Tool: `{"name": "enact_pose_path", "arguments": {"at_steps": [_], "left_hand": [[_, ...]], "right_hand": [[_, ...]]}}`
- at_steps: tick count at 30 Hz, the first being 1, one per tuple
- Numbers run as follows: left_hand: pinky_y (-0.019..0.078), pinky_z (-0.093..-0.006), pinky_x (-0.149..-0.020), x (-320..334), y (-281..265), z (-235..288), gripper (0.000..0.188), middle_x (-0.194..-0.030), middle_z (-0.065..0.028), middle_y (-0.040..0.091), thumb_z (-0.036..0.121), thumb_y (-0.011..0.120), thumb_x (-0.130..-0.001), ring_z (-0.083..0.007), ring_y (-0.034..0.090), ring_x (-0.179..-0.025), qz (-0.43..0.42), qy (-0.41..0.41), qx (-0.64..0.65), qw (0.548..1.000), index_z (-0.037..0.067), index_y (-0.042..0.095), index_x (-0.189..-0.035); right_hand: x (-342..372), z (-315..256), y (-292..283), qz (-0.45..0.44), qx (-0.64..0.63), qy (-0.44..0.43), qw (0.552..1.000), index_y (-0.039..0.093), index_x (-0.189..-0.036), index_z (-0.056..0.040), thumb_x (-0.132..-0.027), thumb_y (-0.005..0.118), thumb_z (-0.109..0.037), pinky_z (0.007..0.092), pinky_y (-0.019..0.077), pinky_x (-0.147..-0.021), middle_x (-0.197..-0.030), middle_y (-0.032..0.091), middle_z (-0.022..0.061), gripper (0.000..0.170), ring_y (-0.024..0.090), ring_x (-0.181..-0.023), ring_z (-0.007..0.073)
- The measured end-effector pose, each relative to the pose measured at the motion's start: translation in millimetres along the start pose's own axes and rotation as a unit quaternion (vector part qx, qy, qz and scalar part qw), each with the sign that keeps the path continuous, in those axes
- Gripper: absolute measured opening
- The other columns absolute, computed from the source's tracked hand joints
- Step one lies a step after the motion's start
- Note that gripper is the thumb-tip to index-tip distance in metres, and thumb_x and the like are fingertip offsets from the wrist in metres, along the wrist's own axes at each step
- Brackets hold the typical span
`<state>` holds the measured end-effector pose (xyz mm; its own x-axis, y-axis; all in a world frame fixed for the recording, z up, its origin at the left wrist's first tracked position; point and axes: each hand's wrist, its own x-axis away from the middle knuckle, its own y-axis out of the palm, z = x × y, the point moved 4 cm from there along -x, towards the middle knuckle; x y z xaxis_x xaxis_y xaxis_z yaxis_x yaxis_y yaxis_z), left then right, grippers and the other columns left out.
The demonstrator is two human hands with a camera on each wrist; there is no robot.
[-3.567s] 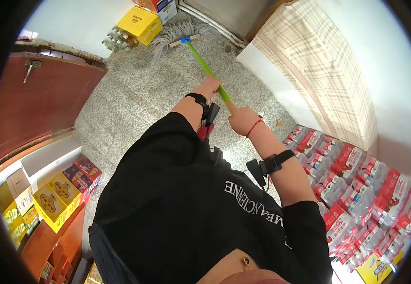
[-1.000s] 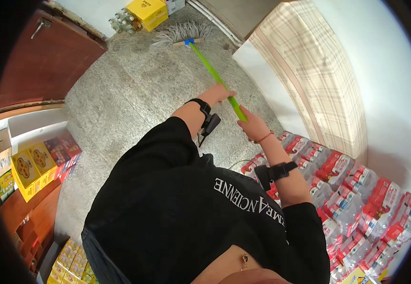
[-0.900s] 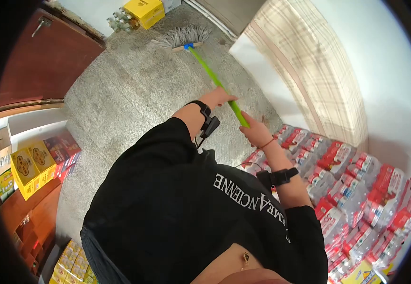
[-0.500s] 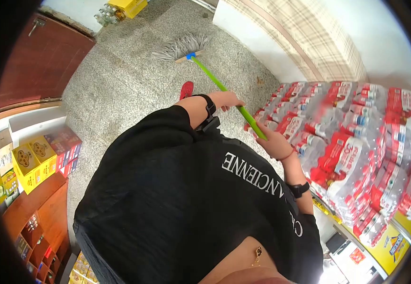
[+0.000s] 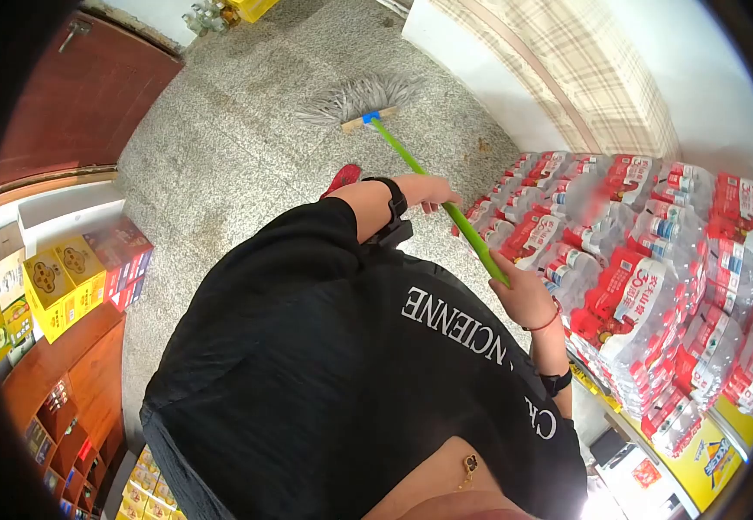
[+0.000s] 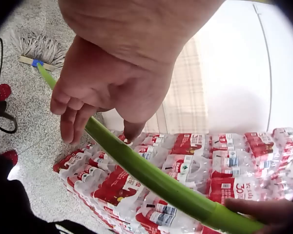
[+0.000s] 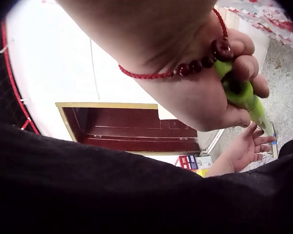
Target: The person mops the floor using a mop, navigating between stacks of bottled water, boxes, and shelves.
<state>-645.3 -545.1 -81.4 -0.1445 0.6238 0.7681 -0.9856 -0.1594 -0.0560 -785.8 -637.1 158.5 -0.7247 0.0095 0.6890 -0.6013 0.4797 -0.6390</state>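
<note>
String mop [image 5: 350, 100] lies with its grey strands fanned on the speckled floor [image 5: 229, 130] at the upper centre of the head view, and its green handle [image 5: 407, 160] slants down to centre right. Of the hands, the right hand [image 5: 522, 297] curls round the handle's top end, at centre right; the left hand [image 5: 428, 189], just above centre, has mostly straight fingers, the handle lying loosely between them and the thumb. For good strokes, the right hand should probably anchor that end while the left guides lower down, its fingers wrapping closer whenever more pressure is wanted. Keeping the wooden bar [image 5: 353, 124] low and the strands spread should give even contact. The red shoe [image 5: 342, 179], left of centre, calls for care on any backward pull, and wide swings could knock the bottle packs [image 5: 636, 286] at right.
</note>
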Motion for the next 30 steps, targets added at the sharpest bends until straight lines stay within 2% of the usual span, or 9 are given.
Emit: {"name": "enact_pose_path", "arguments": {"at_steps": [6,9,13,16,18,22,25,27,30], "left_hand": [[0.0462,-0.0379,-0.05,-16.4,-80.4,-32.7,0.055,-0.069,-0.0163,0.059,0.048,0.056,-0.075,-0.0235,0.058,-0.053,0.098,0.055,-0.012,0.994,-0.007,0.059,-0.076],[0.0457,-0.0379,-0.05,-46.5,-132.7,-70.5,0.052,-0.065,-0.0157,0.058,0.046,0.056,-0.075,-0.0239,0.058,-0.053,0.16,0.054,0.062,0.984,-0.006,0.059,-0.076],[0.0453,-0.037,-0.049,-27.8,-227.0,-86.4,0.049,-0.065,-0.0151,0.058,0.043,0.058,-0.075,-0.0245,0.057,-0.052,0.225,0.031,0.091,0.97,-0.006,0.058,-0.077],[0.0437,-0.0328,-0.046,-34.9,-284.3,-98.0,0.046,-0.061,-0.0119,0.054,0.041,0.061,-0.073,-0.0211,0.052,-0.049,0.264,0.044,0.119,0.956,-0.004,0.055,-0.072],[0.045,-0.0355,-0.048,-36.6,-308.5,-103.7,0.044,-0.067,-0.0157,0.058,0.038,0.059,-0.075,-0.0252,0.057,-0.053,0.299,0.031,0.184,0.936,-0.006,0.057,-0.079],[0.0457,-0.0347,-0.049,-28.6,-341.6,-98.9,0.045,-0.066,-0.0167,0.057,0.038,0.059,-0.075,-0.0245,0.057,-0.054,0.321,0.013,0.172,0.931,-0.006,0.057,-0.077],[0.0467,-0.0336,-0.05,-21.8,-336.7,-93.2,0.048,-0.071,-0.0176,0.058,0.037,0.06,-0.075,-0.0243,0.057,-0.055,0.278,0.04,0.175,0.943,-0.009,0.055,-0.09],[0.0472,-0.0323,-0.049,-10.2,-327.8,-85.6,0.061,-0.077,-0.0189,0.057,0.036,0.062,-0.074,-0.0239,0.057,-0.054,0.311,0.035,0.186,0.932,-0.012,0.043,-0.106],[0.0472,-0.0316,-0.049,-20.1,-290.9,-91.8,0.072,-0.08,-0.019,0.056,0.035,0.064,-0.073,-0.024,0.056,-0.052,0.328,0.039,0.242,0.912,-0.013,0.03,-0.113]], "right_hand": [[-65.3,-55.5,-24.4,0.016,0.006,0.012,1.0,0.04,-0.126,-0.0136,-0.079,0.051,-0.022,0.0458,0.0441,-0.068,-0.078,0.058,0.0248,0.049,0.057,-0.076,0.0395],[-122.3,-79.5,-25.2,0.079,-0.013,-0.055,0.995,0.04,-0.125,-0.0127,-0.079,0.051,-0.022,0.0471,0.044,-0.067,-0.076,0.058,0.0248,0.048,0.056,-0.073,0.0403],[-216.3,-114.8,-35.5,0.092,-0.023,-0.072,0.993,0.039,-0.124,-0.013,-0.08,0.05,-0.023,0.0487,0.044,-0.066,-0.075,0.058,0.0254,0.047,0.056,-0.072,0.0423],[-283.9,-138.6,-47.0,0.07,-0.025,-0.03,0.997,0.038,-0.127,-0.0133,-0.081,0.049,-0.025,0.0434,0.0447,-0.072,-0.087,0.058,0.0247,0.049,0.056,-0.081,0.0391],[-323.9,-141.9,-47.0,0.109,-0.048,-0.068,0.991,0.038,-0.127,-0.0159,-0.081,0.049,-0.026,0.0434,0.0453,-0.07,-0.082,0.059,0.0242,0.048,0.057,-0.077,0.0389],[-358.3,-155.5,-60.7,0.08,-0.073,-0.029,0.994,0.038,-0.127,-0.0174,-0.081,0.049,-0.027,0.0436,0.0455,-0.07,-0.081,0.059,0.0242,0.048,0.058,-0.077,0.0381],[-353.6,-153.2,-56.7,0.058,-0.106,-0.018,0.993,0.038,-0.125,-0.0188,-0.08,0.048,-0.027,0.0482,0.0441,-0.072,-0.084,0.059,0.0249,0.047,0.056,-0.079,0.0418],[-343.0,-151.2,-55.6,0.079,-0.051,-0.032,0.995,0.036,-0.127,-0.0188,-0.08,0.048,-0.028,0.0481,0.0442,-0.072,-0.084,0.059,0.0255,0.049,0.056,-0.079,0.0418],[-307.6,-142.6,-42.5,0.076,-0.046,-0.033,0.995,0.035,-0.127,-0.0176,-0.081,0.048,-0.028,0.0479,0.0442,-0.072,-0.083,0.059,0.0259,0.05,0.056,-0.079,0.0419]]}}
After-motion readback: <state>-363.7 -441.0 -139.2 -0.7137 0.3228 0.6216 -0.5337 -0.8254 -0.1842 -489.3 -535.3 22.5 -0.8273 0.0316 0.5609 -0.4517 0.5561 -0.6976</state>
